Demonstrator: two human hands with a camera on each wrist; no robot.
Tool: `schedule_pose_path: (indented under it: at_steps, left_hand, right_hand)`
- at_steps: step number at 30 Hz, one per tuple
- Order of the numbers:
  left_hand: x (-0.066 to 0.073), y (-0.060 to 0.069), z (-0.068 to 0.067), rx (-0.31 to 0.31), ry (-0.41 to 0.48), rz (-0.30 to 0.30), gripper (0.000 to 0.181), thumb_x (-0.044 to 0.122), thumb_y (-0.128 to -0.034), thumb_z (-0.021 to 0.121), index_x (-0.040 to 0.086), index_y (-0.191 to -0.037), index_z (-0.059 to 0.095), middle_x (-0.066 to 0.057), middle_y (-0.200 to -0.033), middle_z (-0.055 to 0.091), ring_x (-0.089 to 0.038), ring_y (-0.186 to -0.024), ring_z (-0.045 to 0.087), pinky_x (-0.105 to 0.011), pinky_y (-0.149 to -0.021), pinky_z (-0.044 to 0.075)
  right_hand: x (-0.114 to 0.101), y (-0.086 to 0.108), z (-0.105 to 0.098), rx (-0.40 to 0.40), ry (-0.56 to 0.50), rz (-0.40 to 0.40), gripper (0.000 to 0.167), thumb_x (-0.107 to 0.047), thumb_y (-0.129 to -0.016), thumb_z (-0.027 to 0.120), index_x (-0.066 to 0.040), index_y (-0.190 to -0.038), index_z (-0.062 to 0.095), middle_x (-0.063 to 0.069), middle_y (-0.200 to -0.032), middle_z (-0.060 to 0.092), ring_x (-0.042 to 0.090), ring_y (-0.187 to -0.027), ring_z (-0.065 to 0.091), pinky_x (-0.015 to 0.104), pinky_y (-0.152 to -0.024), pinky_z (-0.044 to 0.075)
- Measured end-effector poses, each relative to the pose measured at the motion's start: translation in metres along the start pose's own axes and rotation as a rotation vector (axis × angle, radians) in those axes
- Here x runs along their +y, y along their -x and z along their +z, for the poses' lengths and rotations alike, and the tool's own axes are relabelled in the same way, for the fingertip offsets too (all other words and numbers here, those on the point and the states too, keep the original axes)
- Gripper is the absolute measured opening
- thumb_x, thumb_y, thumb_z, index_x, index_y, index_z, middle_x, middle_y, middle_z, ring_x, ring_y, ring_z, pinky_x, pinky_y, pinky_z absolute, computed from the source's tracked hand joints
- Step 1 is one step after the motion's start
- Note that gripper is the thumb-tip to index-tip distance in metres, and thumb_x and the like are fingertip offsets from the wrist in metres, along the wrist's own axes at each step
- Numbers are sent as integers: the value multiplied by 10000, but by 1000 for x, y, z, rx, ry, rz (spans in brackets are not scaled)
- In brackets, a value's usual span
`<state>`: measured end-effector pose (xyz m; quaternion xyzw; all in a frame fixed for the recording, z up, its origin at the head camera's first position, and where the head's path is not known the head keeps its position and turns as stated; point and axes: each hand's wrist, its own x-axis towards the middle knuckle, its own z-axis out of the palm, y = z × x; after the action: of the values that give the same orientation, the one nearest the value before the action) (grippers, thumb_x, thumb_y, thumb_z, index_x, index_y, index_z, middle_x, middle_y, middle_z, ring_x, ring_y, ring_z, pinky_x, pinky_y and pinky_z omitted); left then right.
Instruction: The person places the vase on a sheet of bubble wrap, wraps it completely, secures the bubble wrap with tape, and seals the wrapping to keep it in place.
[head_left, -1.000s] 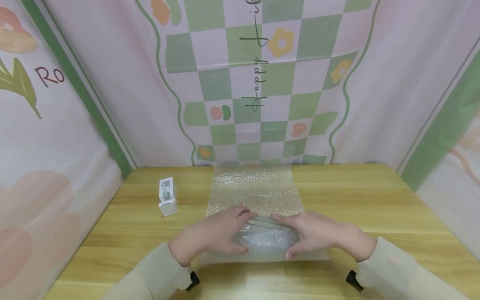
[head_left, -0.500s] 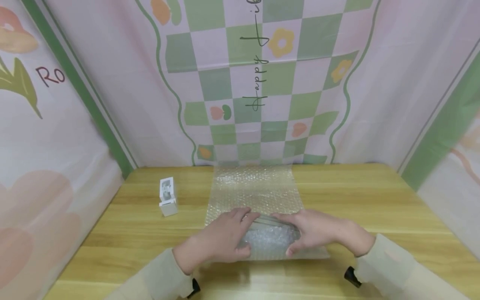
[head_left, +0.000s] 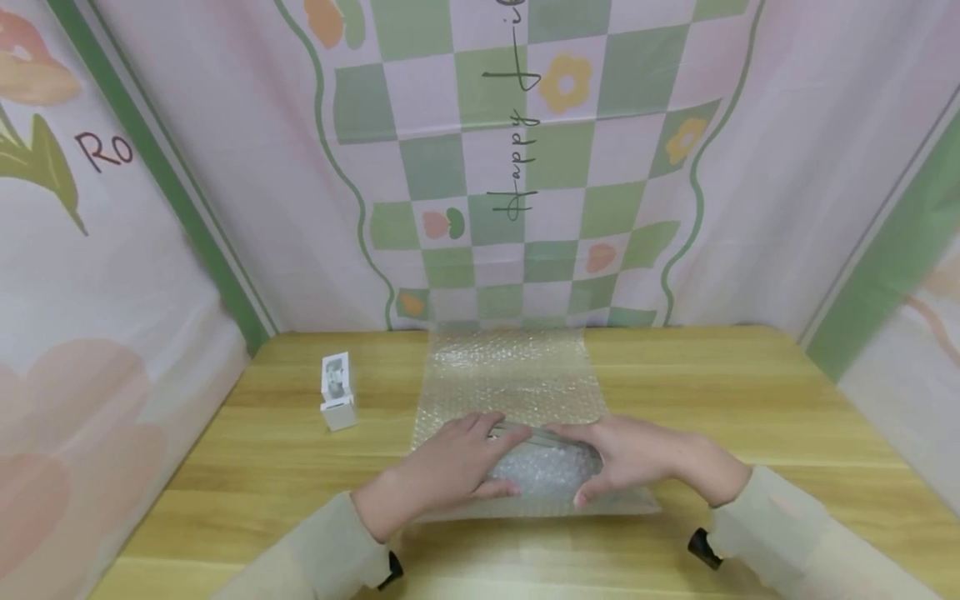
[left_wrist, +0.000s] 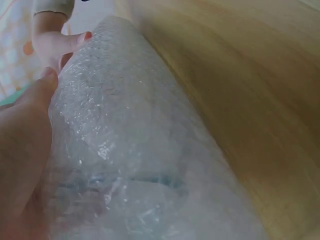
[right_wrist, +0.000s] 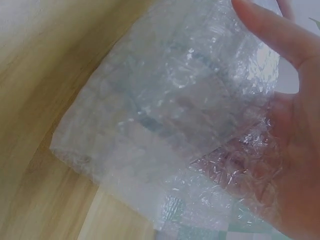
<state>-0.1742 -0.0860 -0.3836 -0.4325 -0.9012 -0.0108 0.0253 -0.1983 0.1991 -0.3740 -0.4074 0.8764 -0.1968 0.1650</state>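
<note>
Bubble-wrapped bundle (head_left: 546, 473), long axis left to right, lies at the frame's lower centre; left hand (head_left: 459, 460) clasps its left end, right hand (head_left: 636, 454) its right, neither nearer.

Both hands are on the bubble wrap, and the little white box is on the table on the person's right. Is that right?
The little white box is on the person's left, as the head view shows. It is on the table, and left hand and right hand are on the bubble wrap.
</note>
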Motion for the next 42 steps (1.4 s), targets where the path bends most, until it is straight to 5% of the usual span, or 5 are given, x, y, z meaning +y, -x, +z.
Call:
schedule_pose_path:
  at_steps: [13,22,33,40,42]
  left_hand:
    - [-2,-1,1,-26,31,-32,688,585,-1033,470,204,-1594,352,-167,-1542,450,-353,-1380,472,-530,-1094,455]
    - [0,-3,-3,-57,46,-65,1242,739,-656,817,148,-1611,288,-191,-1556,418,-344,-1405,441,-513,-1145,393]
    - [-3,-7,-2,-73,35,-47,1151,609,-698,872,123,-1586,323,-185,-1521,457,-340,-1370,478,-510,-1110,436]
    - [-7,-8,-2,-85,97,-53,1142,566,-697,893,127,-1586,327,-178,-1538,442,-338,-1393,453,-520,-1127,412]
    - [-9,-8,-2,-90,109,-50,1138,560,-702,893,126,-1587,324,-177,-1542,439,-337,-1400,447,-520,-1132,408]
  right_hand:
    - [0,-1,-2,-11,0,12,990,-577,-816,783,9,-1531,430,179,-1267,684,97,-934,646,464,-949,550]
    - [-2,-2,-5,-36,-19,46,981,-539,-823,798,19,-1535,417,184,-1290,668,204,-1081,650,491,-976,535]
    - [1,-1,-3,-17,-24,71,997,-576,-802,801,-25,-1545,429,200,-1336,642,323,-1151,642,529,-993,523]
    - [6,6,-2,74,71,-14,1064,-647,-786,740,-19,-1565,380,213,-1374,616,358,-1154,650,549,-987,529]
    - [7,12,-4,114,58,-30,1051,-626,-796,731,-26,-1576,359,207,-1403,597,284,-998,697,548,-972,536]
